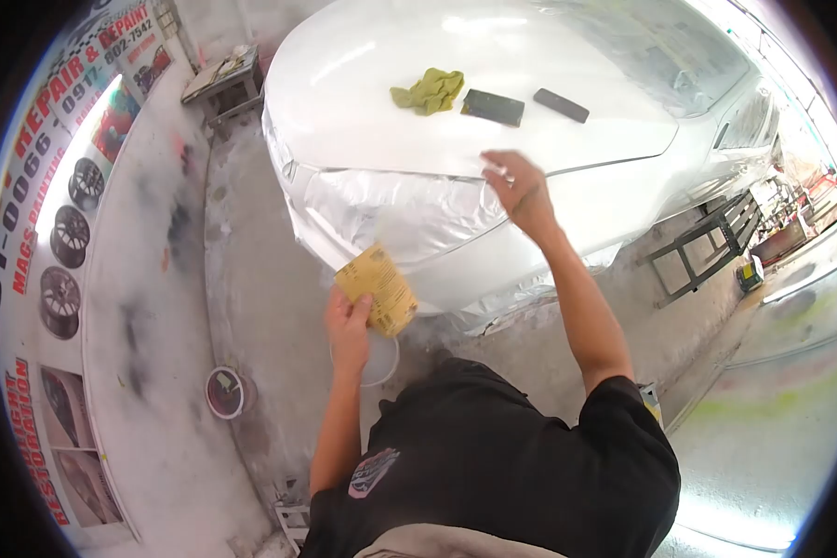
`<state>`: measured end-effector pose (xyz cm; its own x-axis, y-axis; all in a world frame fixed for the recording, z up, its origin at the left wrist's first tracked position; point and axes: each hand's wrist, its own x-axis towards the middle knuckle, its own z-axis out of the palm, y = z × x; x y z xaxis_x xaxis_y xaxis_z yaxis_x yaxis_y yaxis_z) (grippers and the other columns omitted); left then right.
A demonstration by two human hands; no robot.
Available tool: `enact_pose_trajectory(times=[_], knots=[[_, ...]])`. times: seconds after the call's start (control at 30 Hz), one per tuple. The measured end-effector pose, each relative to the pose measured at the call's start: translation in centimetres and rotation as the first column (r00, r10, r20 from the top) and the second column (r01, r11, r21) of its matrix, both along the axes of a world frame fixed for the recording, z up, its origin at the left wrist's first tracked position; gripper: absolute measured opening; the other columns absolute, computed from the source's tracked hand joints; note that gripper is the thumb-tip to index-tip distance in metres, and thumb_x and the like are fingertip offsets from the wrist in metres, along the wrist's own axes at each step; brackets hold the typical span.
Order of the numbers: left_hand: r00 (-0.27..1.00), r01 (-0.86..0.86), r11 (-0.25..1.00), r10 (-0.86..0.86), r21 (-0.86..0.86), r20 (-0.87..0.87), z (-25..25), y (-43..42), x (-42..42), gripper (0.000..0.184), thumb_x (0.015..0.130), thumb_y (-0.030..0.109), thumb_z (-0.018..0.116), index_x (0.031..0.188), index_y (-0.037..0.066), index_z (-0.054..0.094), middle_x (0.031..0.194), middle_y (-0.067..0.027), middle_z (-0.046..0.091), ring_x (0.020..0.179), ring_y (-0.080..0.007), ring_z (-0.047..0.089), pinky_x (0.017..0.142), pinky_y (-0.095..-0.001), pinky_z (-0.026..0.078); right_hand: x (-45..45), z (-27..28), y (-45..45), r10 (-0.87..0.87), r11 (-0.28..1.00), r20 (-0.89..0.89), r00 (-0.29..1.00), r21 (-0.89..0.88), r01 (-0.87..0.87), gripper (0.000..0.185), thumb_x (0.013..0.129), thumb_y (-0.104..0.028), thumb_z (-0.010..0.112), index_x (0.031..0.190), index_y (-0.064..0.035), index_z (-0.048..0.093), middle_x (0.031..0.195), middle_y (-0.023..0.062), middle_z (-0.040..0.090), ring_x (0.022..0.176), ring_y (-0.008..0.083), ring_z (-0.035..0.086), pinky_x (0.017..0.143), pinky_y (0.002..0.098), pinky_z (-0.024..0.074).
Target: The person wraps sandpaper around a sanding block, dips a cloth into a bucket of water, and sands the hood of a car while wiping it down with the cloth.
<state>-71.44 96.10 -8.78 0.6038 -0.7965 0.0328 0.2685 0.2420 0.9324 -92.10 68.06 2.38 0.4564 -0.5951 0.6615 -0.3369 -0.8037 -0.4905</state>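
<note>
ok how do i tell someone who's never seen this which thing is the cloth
Find the white car, then look on its hood. The cloth lies leftmost of three things there, crumpled and green, unlike the two dark, straight-edged blocks.

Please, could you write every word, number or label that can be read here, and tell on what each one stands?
"REPAIR & REPAINT": wall sign
"0917-802-7542": wall sign
"891-0066": wall sign
"MAGS PAINTING": wall sign
"...IGHT RESTORATION": wall sign, lower end
Smaller wall sign lines: too blurred to read
Yellow sheet in the left hand: print too small to read
Chest logo on the dark shirt: too small to read
</note>
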Motion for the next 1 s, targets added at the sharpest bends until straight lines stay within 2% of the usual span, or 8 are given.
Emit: enact_pose_trajectory(times=[0.17, 0.33, 0.57, 0.67, 0.73, 0.77, 0.87, 1.0], knots=[[0.996, -0.09, 0.994, 0.089, 0.067, 0.029, -0.8, -0.5, 0.9, 0.043, 0.102, -0.002, 0.055, 0.145, 0.0, 0.048, 0.13, -0.0113, 0.066, 0.112, -0.0161, 0.066, 0.091, -0.0305, 0.055, -2.9, 1.4, -14.0, -0.359, 0.851, 0.067, 0.931, -0.386, 0.356, 0.025, 0.092, -0.015, 0.064, 0.114, -0.0088, 0.074, 0.123, 0.0175, 0.069, 0.117, 0.0376, 0.061, 0.1, 0.0489, 0.0503], [0.98, -0.192, 0.98, 0.188, 0.054, 0.067, -1.0, -1.7, 1.2, 0.047, 0.101, -0.002, 0.054, 0.147, 0.002, 0.044, 0.128, -0.011, 0.066, 0.106, -0.0159, 0.069, 0.081, -0.0292, 0.059, -7.3, 2.1, -22.1, -0.547, 0.818, -0.304, 0.78, -0.391, 0.422, 0.031, 0.095, -0.019, 0.066, 0.125, -0.014, 0.071, 0.124, 0.0169, 0.068, 0.115, 0.0378, 0.061, 0.099, 0.0519, 0.0482], [0.985, -0.167, 0.978, 0.159, 0.121, 0.072, -0.4, -3.8, 0.4, 0.041, 0.104, -0.003, 0.051, 0.144, -0.001, 0.044, 0.128, -0.014, 0.065, 0.114, -0.0182, 0.066, 0.089, -0.0311, 0.059, -6.9, 5.6, -20.4, -0.441, 0.897, -0.301, 0.846, -0.184, 0.402, 0.033, 0.096, -0.021, 0.069, 0.125, -0.0079, 0.07, 0.116, 0.0164, 0.071, 0.106, 0.0377, 0.064, 0.092, 0.0482, 0.0513], [0.981, -0.19, 0.975, 0.184, 0.112, 0.061, -0.4, -5.6, -0.8, 0.041, 0.104, -0.002, 0.052, 0.144, -0.001, 0.043, 0.13, -0.0146, 0.063, 0.115, -0.0183, 0.066, 0.089, -0.0315, 0.059, -3.9, 4.2, -16.3, -0.202, 0.956, 0.126, 0.971, -0.19, 0.224, 0.039, 0.095, -0.016, 0.071, 0.132, -0.0025, 0.067, 0.117, 0.0201, 0.072, 0.111, 0.0371, 0.066, 0.097, 0.0449, 0.0514], [0.979, -0.203, 0.973, 0.203, 0.106, 0.012, 0.4, -7.3, -1.7, 0.041, 0.104, 0.0, 0.053, 0.144, -0.001, 0.042, 0.132, -0.0148, 0.062, 0.116, -0.0184, 0.065, 0.09, -0.0321, 0.058, -0.9, 1.8, -11.6, -0.037, 0.991, 0.206, 0.978, 0.133, 0.01, 0.041, 0.092, -0.005, 0.074, 0.132, -0.0005, 0.066, 0.12, 0.0142, 0.071, 0.108, 0.0235, 0.069, 0.09, 0.0352, 0.0551], [0.98, -0.198, 0.975, 0.197, 0.097, 0.014, 0.9, -8.2, -2.1, 0.041, 0.104, -0.001, 0.053, 0.144, -0.001, 0.043, 0.132, -0.0146, 0.062, 0.116, -0.0183, 0.065, 0.092, -0.0321, 0.057, 0.8, 1.1, -8.7, 0.098, 0.992, 0.224, 0.97, 0.052, -0.112, 0.041, 0.09, -0.002, 0.074, 0.13, -0.001, 0.067, 0.12, 0.0122, 0.07, 0.106, 0.0198, 0.068, 0.086, 0.0318, 0.0559], [0.981, -0.176, 0.981, 0.167, 0.083, 0.103, 2.6, -10.7, -2.7, 0.04, 0.103, -0.002, 0.053, 0.142, -0.001, 0.046, 0.132, -0.0135, 0.061, 0.117, -0.0179, 0.063, 0.096, -0.0319, 0.054, 4.6, -2.0, -1.2, 0.361, 0.901, 0.199, 0.911, 0.177, -0.396, 0.049, 0.086, -0.009, 0.079, 0.132, -0.0024, 0.065, 0.123, 0.0186, 0.067, 0.112, 0.0348, 0.066, 0.095, 0.0394, 0.0542], [0.909, -0.249, 0.963, 0.195, 0.103, 0.369, 2.9, -12.3, -1.3, 0.037, 0.103, -0.003, 0.051, 0.14, -0.001, 0.051, 0.125, -0.0096, 0.064, 0.112, -0.0157, 0.062, 0.097, -0.031, 0.049, 7.5, -4.6, 3.7, 0.346, 0.863, 0.239, 0.907, 0.3, -0.408, 0.052, 0.085, -0.01, 0.08, 0.133, 0.0, 0.065, 0.123, 0.0207, 0.066, 0.109, 0.0352, 0.066, 0.093, 0.0394, 0.0544]])
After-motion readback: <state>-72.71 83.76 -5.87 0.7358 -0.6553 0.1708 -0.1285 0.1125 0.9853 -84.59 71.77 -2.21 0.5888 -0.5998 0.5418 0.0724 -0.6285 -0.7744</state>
